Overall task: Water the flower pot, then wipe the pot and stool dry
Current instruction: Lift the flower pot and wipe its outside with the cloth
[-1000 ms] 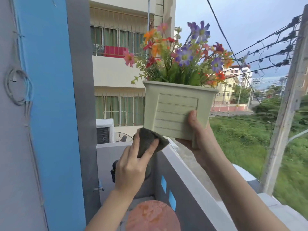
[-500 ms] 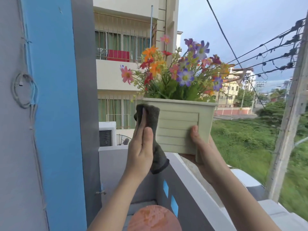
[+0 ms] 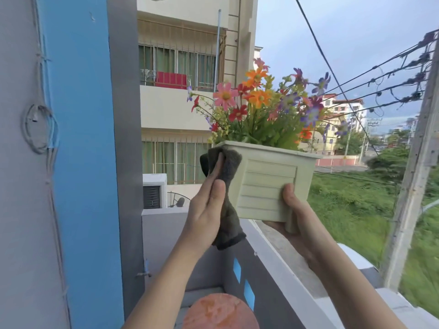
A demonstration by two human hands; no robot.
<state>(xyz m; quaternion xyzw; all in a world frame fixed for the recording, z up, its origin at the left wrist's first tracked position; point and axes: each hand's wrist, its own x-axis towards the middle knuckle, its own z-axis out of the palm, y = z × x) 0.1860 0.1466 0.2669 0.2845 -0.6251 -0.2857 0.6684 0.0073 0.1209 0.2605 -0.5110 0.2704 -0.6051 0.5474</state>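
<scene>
Fingers (image 3: pixel 213 174) of the left hand (image 3: pixel 205 210) lie straight and flat, pressing a dark grey cloth (image 3: pixel 229 219) against the left side of the flower pot (image 3: pixel 266 186). The cloth's upper end bunches at the pot's rim above the fingertips, and its lower end hangs free below the palm. The right hand (image 3: pixel 299 219) grips the pot from underneath at its right front corner, with the thumb laid on the ribbed front face and the other fingers hidden below the base. The pale green pot is held up in the air between the two hands, slightly tilted, with coloured flowers (image 3: pixel 259 110) rising above them. Below, between the forearms, sits the round reddish stool (image 3: pixel 221 312), just beside the grey balcony wall (image 3: pixel 268 298).
</scene>
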